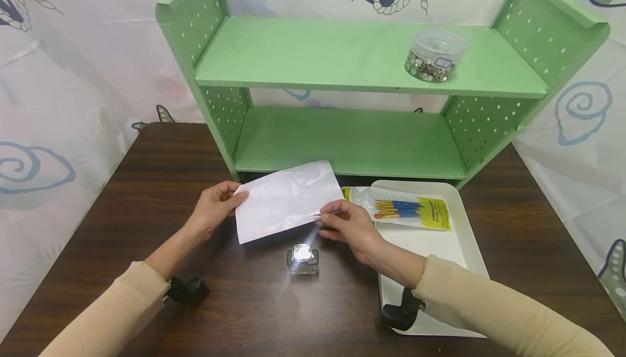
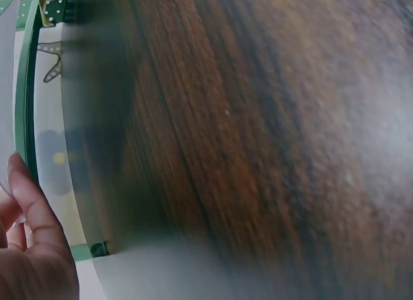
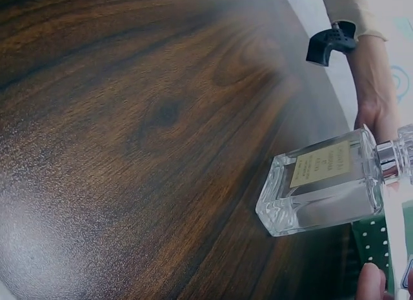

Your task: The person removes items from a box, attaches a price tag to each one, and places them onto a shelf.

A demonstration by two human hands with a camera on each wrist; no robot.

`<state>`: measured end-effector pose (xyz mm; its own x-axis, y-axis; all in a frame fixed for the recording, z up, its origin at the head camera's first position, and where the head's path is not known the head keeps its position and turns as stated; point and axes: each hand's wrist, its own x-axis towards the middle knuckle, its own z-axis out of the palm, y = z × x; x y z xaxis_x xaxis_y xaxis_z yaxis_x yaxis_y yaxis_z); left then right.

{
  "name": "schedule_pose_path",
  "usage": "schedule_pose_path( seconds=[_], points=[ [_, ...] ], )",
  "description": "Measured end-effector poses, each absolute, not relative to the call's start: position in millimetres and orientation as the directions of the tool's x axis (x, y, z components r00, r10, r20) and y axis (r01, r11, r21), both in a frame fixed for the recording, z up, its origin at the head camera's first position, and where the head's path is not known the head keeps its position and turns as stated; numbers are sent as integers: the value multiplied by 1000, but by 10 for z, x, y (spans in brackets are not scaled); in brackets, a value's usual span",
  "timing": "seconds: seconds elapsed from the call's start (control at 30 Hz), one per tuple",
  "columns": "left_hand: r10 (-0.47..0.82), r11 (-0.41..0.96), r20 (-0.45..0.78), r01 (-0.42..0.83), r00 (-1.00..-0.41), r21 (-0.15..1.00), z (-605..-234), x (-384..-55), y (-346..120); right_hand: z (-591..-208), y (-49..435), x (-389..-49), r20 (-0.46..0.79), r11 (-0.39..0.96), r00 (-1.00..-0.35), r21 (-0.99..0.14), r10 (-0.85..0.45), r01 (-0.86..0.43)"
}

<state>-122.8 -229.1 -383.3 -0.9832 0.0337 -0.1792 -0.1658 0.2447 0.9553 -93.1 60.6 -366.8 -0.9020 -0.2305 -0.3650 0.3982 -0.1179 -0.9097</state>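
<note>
My left hand (image 1: 215,207) pinches the left edge of a glossy white sheet of paper (image 1: 286,199), thumb on top, holding it tilted above the table. At the sheet's lower right edge, my right hand (image 1: 353,229) pinches a small, thin piece between thumb and fingertips. In the right wrist view this piece (image 3: 407,274) shows a dark blue outline, like a label; most of it is cut off. Upright on the table below the sheet stands a clear glass perfume bottle (image 1: 302,262), with a cream label (image 3: 321,163) and a silver neck.
A white tray (image 1: 467,248) lies under my right forearm, with a pack of blue-handled paintbrushes (image 1: 411,210) on it. Behind the sheet rises a green two-tier shelf (image 1: 313,52). On its upper board sits a clear jar (image 1: 435,55) of small metal pieces.
</note>
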Motion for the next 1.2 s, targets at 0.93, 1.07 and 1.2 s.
schedule_pose_path(
  seconds=[0.93,1.07,1.2],
  points=[
    [121,562,-181,-83,-976,823,-4017,-1378,-2644,-3560,722,-973,-413,-80,-898,-900,-154,428],
    [79,618,-134,-57,-988,784,-4008,-1427,-2599,-3557,702,-977,-418,-97,-894,-895,-159,436],
    [12,687,-91,-58,-996,724,-3995,-1439,-2564,-3561,696,-981,-415,-112,-895,-893,-166,435]
  ],
)
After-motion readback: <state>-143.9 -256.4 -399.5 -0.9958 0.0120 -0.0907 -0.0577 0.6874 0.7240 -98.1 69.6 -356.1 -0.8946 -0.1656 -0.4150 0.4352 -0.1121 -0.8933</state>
